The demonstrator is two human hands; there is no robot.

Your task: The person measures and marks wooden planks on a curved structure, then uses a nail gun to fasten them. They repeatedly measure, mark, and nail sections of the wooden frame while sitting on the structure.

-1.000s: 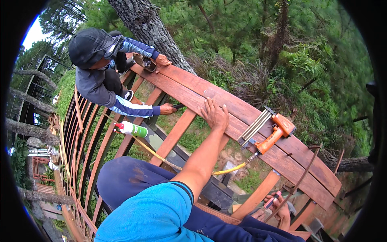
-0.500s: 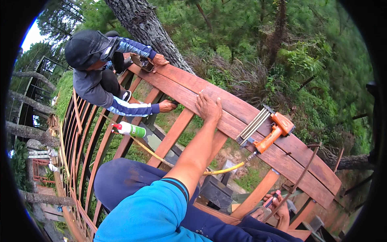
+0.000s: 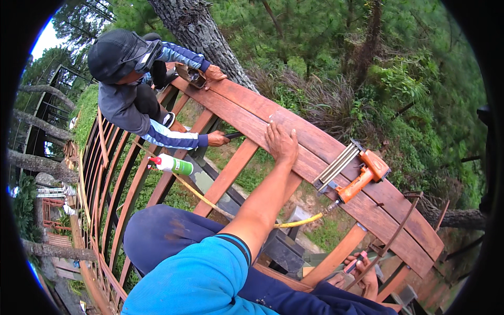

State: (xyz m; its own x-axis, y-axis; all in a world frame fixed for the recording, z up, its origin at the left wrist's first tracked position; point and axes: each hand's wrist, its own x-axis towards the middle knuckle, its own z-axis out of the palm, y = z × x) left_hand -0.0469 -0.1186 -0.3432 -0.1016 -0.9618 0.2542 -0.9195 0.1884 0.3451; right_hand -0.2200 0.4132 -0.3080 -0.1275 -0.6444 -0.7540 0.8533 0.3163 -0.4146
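Note:
My left hand (image 3: pixel 282 143) lies with spread fingers on the reddish-brown wooden planks (image 3: pixel 247 126), pressing near their inner edge. An orange nail gun (image 3: pixel 366 177) rests on the planks to its right, with a yellow air hose (image 3: pixel 299 222) attached. Low on the right, beneath the planks, my right hand (image 3: pixel 366 273) has its fingers closed around a small pink-and-dark thing (image 3: pixel 361 258), kind unclear. Beside that hand, a rusty bar clamp (image 3: pixel 392 226) crosses the planks.
Across on the left, a person in a dark cap (image 3: pixel 116 55) crouches, one hand on the planks, the other gripping a black-handled tool (image 3: pixel 234 135). A white-and-green bottle with a red tip (image 3: pixel 175 165) sits among the wooden slats (image 3: pixel 231 174). A tree trunk (image 3: pixel 207 39) rises behind.
The view has shifted slightly, so the planks and nail gun appear a little lower and further right. More of the black tool in the other person's hand shows. My left hand stays on the planks.

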